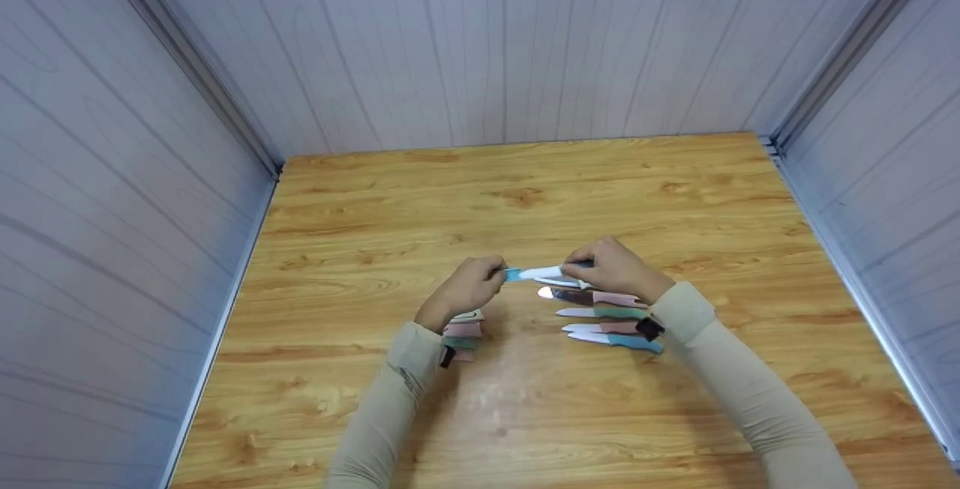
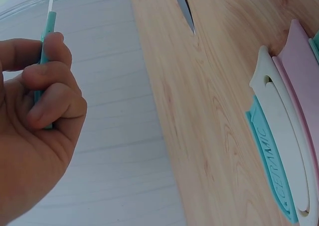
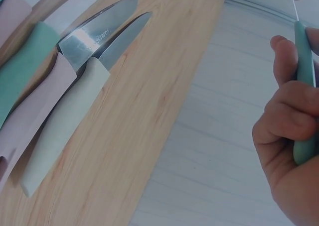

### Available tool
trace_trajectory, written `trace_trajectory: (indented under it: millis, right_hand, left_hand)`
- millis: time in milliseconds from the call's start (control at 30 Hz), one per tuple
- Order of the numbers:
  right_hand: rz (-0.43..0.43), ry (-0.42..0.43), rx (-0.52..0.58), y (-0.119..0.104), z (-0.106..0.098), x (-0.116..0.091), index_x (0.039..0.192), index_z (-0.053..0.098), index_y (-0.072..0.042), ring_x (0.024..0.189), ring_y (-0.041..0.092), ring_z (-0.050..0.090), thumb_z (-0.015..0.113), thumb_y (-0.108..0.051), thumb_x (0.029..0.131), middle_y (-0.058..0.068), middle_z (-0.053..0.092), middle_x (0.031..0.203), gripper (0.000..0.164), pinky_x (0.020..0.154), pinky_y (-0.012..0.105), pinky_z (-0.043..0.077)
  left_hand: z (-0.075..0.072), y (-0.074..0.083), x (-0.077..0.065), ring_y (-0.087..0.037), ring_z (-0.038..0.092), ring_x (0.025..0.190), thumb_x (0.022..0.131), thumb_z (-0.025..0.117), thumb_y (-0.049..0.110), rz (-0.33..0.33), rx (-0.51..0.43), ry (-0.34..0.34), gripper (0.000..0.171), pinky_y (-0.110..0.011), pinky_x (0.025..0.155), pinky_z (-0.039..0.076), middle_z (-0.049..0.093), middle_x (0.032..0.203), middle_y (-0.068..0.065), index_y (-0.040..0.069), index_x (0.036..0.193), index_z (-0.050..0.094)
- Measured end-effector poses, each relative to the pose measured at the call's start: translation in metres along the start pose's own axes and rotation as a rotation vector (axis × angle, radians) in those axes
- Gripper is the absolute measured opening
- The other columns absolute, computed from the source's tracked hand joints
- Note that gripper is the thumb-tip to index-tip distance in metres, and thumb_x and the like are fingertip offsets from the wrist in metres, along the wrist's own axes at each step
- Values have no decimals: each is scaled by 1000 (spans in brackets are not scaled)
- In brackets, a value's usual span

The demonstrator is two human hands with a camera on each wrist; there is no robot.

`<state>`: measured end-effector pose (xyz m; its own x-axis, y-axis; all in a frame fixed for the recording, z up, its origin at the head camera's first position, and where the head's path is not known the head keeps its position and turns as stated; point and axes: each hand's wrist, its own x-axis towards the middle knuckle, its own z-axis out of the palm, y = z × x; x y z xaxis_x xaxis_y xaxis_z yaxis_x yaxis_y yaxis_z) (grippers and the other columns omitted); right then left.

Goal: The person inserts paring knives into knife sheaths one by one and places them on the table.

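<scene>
My left hand (image 1: 469,284) grips a teal blade sheath (image 2: 48,29) between thumb and curled fingers. Opposite it, my right hand (image 1: 615,268) holds a knife by its blue-green handle (image 3: 305,61). The knife's white blade (image 1: 540,273) spans the space between the hands, its tip end at the sheath; how far it lies inside I cannot tell. Both hands are above the table. Under the right hand lie several knives, among them one with a cream handle (image 3: 70,124), one pink-handled (image 3: 42,99) and one green-handled (image 3: 27,66).
Several sheaths lie side by side near my left wrist: a teal one marked CERAMIC (image 2: 271,161), a cream one (image 2: 284,131), a pink one (image 2: 296,81). A blue-handled knife (image 1: 634,342) is nearest me in the knife row. Pale panel walls (image 1: 502,46) enclose the wooden table (image 1: 315,249).
</scene>
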<state>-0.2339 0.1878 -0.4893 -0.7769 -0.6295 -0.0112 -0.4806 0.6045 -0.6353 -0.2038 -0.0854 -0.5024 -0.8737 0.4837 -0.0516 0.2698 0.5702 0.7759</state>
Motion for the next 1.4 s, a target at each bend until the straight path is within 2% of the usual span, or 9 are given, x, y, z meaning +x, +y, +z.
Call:
trace_trajectory:
  millis: [167, 333, 533, 633, 767, 867, 1133, 1300, 1400]
  right_hand:
    - [-3, -16, 28, 0, 0, 0, 104, 73, -8, 53, 10, 53, 57, -37, 95, 4, 71, 89, 35, 59, 30, 48]
    - [10, -31, 53, 1, 0, 1, 104, 73, -8, 61, 17, 61, 56, -39, 95, 4, 71, 91, 36, 59, 29, 49]
    - [16, -25, 65, -1, -1, 2, 104, 74, -9, 55, 11, 56, 57, -38, 95, 1, 70, 85, 34, 57, 30, 49]
    - [3, -25, 64, -2, 0, 3, 104, 74, -10, 61, 10, 60, 57, -37, 95, 2, 71, 89, 33, 59, 30, 50]
    - [-8, -29, 58, -2, 1, 5, 103, 74, -10, 73, 17, 66, 58, -35, 95, 5, 70, 97, 32, 63, 29, 50]
    - [-4, -31, 66, -2, 2, 5, 103, 74, -9, 72, 22, 66, 58, -35, 95, 6, 71, 96, 32, 62, 30, 51]
    - [-12, -27, 57, -3, 4, 7, 102, 74, -9, 66, 14, 63, 58, -36, 95, 5, 71, 93, 33, 59, 28, 50]
    - [-3, -31, 65, -3, 5, 7, 103, 74, -9, 58, 11, 58, 57, -36, 95, 4, 71, 89, 33, 56, 29, 48]
    - [2, -30, 60, -3, 6, 8, 103, 74, -10, 58, 10, 57, 57, -36, 95, 5, 71, 90, 32, 57, 29, 48]
  left_hand:
    - [0, 1, 1, -10, 40, 54, 100, 41, 14, 15, 14, 2, 24, -24, 52, 34, 52, 70, 2, 4, 96, 62]
    - [0, 3, 2, -9, 39, 53, 100, 40, 14, 42, 44, -1, 25, -24, 52, 34, 50, 68, 3, 4, 97, 62]
    - [1, 5, 5, -9, 41, 54, 100, 40, 14, 53, 52, 15, 23, -24, 53, 35, 51, 69, 3, 7, 96, 61]
    - [2, 6, 5, -10, 41, 56, 100, 41, 14, 58, 48, 20, 21, -25, 54, 36, 50, 69, 3, 8, 94, 61]
    - [4, 6, 6, -10, 42, 57, 100, 43, 13, 54, 59, 29, 20, -25, 54, 36, 49, 69, 3, 9, 93, 61]
    - [4, 6, 7, -10, 42, 58, 100, 43, 14, 57, 65, 34, 20, -25, 55, 36, 49, 70, 3, 9, 93, 61]
    - [5, 5, 7, -11, 41, 57, 100, 42, 14, 65, 65, 37, 21, -26, 56, 36, 50, 69, 3, 9, 94, 62]
    - [5, 4, 7, -10, 39, 56, 100, 42, 13, 55, 47, 28, 22, -25, 55, 34, 47, 68, 4, 6, 94, 62]
    - [6, 3, 8, -10, 39, 57, 99, 42, 13, 45, 44, 25, 22, -25, 54, 34, 47, 69, 4, 5, 94, 62]
